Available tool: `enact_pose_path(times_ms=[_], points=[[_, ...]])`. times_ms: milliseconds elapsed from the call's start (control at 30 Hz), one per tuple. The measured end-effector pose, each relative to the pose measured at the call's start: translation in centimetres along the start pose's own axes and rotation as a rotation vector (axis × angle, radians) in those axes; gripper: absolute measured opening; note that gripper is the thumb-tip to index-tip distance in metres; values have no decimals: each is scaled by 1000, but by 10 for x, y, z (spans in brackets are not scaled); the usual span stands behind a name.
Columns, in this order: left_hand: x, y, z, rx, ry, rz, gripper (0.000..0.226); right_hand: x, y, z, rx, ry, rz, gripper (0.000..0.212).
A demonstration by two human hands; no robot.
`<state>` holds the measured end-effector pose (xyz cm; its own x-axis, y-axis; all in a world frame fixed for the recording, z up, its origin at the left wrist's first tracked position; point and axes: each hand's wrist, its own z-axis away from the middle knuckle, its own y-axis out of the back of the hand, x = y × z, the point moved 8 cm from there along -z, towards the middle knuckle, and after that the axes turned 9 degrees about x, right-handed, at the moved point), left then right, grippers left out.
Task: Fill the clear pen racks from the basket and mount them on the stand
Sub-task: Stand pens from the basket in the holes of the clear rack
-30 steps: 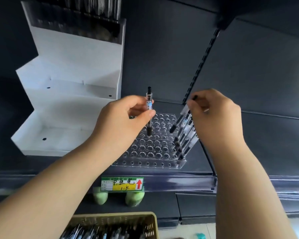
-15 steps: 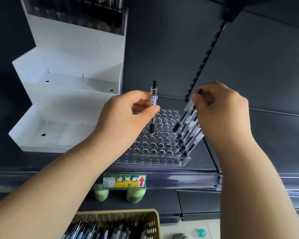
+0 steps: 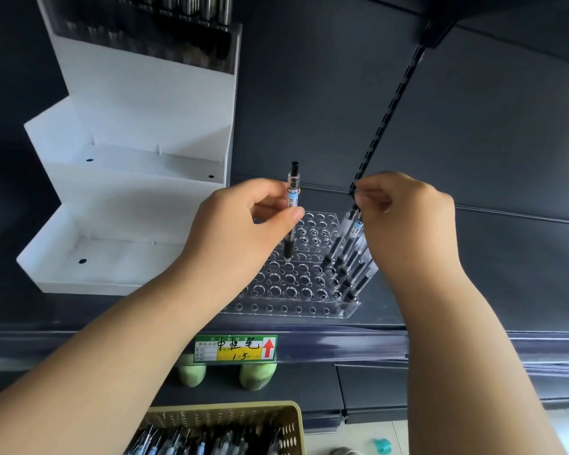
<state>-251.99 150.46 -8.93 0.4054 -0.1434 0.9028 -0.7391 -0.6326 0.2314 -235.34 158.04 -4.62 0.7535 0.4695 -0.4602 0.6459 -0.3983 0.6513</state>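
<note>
A clear pen rack (image 3: 296,287) with many round holes lies on the dark shelf. Several pens (image 3: 349,257) lean in its right-hand column. My left hand (image 3: 240,231) pinches one clear pen with a black grip (image 3: 292,205) upright, tip just above a hole near the rack's middle. My right hand (image 3: 404,218) pinches the top of a pen standing in the right column. The white stepped stand (image 3: 145,126) rises at the left, its two lower steps bare, a filled rack of pens (image 3: 165,27) on the top step. The tan basket (image 3: 276,418) of pens sits below.
A green and yellow price label (image 3: 235,348) is clipped to the shelf's front edge. Two pale green round objects (image 3: 257,376) lie on the shelf below. A slotted black upright (image 3: 388,106) runs up the back panel. A small teal object (image 3: 381,445) is on the floor.
Both hands stay over the rack. The left hand's pen has shifted slightly towards the rack's middle; the right hand has stayed at the right column of pens.
</note>
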Motion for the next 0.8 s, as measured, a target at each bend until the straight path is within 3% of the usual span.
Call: enact_pose_path(times_ms=[467,800], points=[[25,-33,8,37,-92,37,24,5,26,-5,33,10,-108,20],[25,-65,12,-8,-90,-67,21,18,35,-6,3,-26,-149,22]])
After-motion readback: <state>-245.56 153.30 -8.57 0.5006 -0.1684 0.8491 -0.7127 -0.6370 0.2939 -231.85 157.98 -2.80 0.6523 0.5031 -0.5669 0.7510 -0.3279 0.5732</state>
